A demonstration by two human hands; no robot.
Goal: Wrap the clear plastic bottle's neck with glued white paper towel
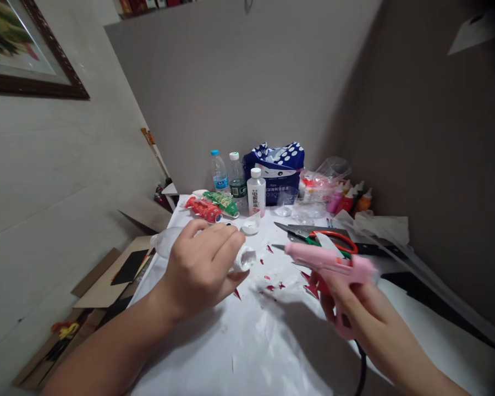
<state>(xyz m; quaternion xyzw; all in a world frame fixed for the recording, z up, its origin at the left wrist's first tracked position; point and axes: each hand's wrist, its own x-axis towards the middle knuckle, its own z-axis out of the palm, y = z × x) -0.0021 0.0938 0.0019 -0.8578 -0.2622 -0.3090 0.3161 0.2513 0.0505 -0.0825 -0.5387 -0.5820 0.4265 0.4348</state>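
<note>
My left hand (204,267) is wrapped round a clear plastic bottle (246,258) lying on its side, its open neck pointing right. Most of the bottle is hidden behind the fingers. My right hand (361,311) grips a pink hot glue gun (324,259) by its handle, nozzle aimed left toward the bottle neck but apart from it. Behind the glue gun lie scissors (338,239) with red-orange and green handles. Small red scraps (309,286) are scattered on the white-covered table (231,357) between the hands.
At the back stand several bottles (256,192), a blue bag (280,181) and paint bottles (344,201). Red (204,209) and green (223,203) decorated bottle pieces lie at the back left. Cardboard (115,275) sits left of the table. A black cord (361,368) hangs below the glue gun.
</note>
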